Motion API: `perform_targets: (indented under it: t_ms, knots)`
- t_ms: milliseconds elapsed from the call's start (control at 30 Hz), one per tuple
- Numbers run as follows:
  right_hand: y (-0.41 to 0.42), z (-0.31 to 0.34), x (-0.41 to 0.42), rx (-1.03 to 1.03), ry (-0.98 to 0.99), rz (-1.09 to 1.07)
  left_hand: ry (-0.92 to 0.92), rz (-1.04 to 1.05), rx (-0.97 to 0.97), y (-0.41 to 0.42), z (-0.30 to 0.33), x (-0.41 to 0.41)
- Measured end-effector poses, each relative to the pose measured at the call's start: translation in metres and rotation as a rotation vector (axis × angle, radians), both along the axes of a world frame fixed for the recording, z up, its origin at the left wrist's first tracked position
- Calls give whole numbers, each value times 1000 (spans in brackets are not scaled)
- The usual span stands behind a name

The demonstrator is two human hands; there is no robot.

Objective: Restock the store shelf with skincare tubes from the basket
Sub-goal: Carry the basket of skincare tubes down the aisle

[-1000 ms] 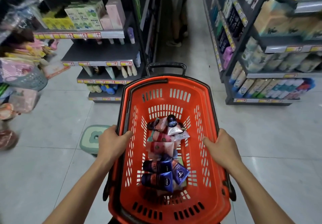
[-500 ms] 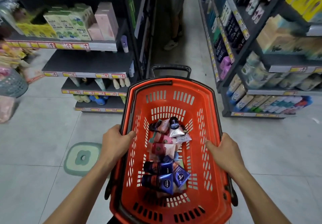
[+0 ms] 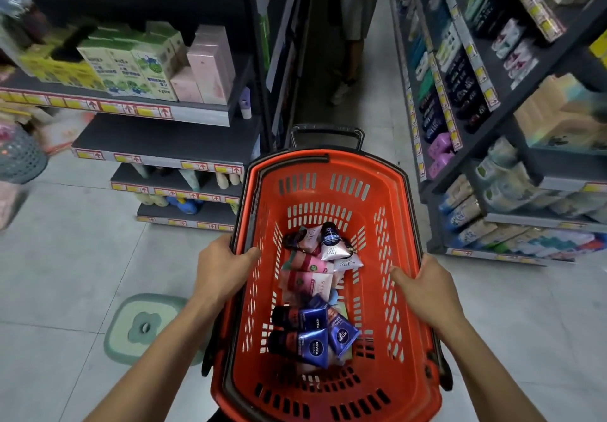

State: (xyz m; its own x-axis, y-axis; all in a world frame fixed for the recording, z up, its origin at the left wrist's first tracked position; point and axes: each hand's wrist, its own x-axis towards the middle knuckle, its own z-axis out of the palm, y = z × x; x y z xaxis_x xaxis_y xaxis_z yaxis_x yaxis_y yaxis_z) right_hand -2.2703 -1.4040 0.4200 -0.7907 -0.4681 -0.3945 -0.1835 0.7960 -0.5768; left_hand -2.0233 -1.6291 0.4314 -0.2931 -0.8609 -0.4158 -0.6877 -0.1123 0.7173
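I carry a red plastic basket in front of me, above the floor. My left hand grips its left rim and my right hand grips its right rim. Several skincare tubes lie along the basket bottom: blue tubes nearest me, pink tubes in the middle, and white ones with a dark cap farther off. A dark grey shelf unit with yellow price tags stands ahead on the left; its second tier is mostly bare, and a few tubes stand on the tier below.
A second shelf unit packed with bottles and packs lines the right side of the aisle. A person's legs stand in the aisle ahead. A green flower-patterned mat lies on the tiled floor at my left. A grey mesh bin sits far left.
I have moved forward with the basket; the left shelf unit and the aisle are closer, and the mat has slid back along my left side. Both hands keep their grip.
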Motion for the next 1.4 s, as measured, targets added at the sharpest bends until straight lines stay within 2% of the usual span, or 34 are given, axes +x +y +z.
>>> perform_targets:
  t_ms: [200,433,633,833,1100,1267,1400]
  knots:
    - [-55,-12,-63,27,-41,118,-40,118,-20,-24,-3,-42]
    - [-139,1,-140,23,-14,386,-57,405,21,-30,0,-77]
    - [-190,1,-163,36,8,599,-38,625,8,-10,3,-83]
    - [-235,-2,-141,22,4,825,-77,833,-35,12,8,-61]
    - [-302,-12,-72,29,-49,1045,-60,1092,-14,24,-2,-8]
    - [-355,-12,-17,78,20,1156,-44,1181,16,8,-18,34]
    - [-401,-7,28,60,61,1160,3,1211,21,-30,-23,75]
